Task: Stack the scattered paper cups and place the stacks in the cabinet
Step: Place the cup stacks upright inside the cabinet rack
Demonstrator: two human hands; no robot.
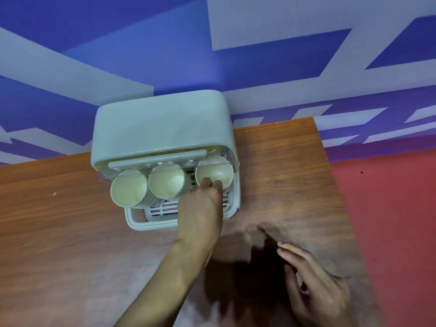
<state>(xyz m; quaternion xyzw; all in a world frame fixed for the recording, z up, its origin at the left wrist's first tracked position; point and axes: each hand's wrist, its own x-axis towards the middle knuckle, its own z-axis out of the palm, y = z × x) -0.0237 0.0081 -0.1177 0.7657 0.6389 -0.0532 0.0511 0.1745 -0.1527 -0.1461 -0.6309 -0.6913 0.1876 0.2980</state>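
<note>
The left hand (205,204) reaches forward over the brown wood-grain bench (59,220) and into the open front of the small pale green plastic cabinet (160,128), its fingertips (218,184) hooked over the near rim of the rightmost stack of pale cream paper cups (213,174); whether the thumb closes on the outside of that stack cannot be told, since the hand hides it. The right hand (316,289) rests low over the bench's near right part, near the right edge, fingers spread loosely and pointing left, holding nothing, with its dark shadow falling on the wood beside it. The cabinet stands against the bench's far edge, backed by a blue and white patterned wall (212,43), and its clear front door (169,165) is lifted up, a pale bar handle running across it. Inside, three cup stacks stand in a row on a white slotted rack (162,210), mouths open toward the camera: the left stack of paper cups (128,188) leans out past the cabinet's front, the middle stack of paper cups (166,181) sits just beside it with rims touching or nearly so, and the rightmost stack is set a little apart under the door's edge. Right of the bench lies a red floor (389,208).
</note>
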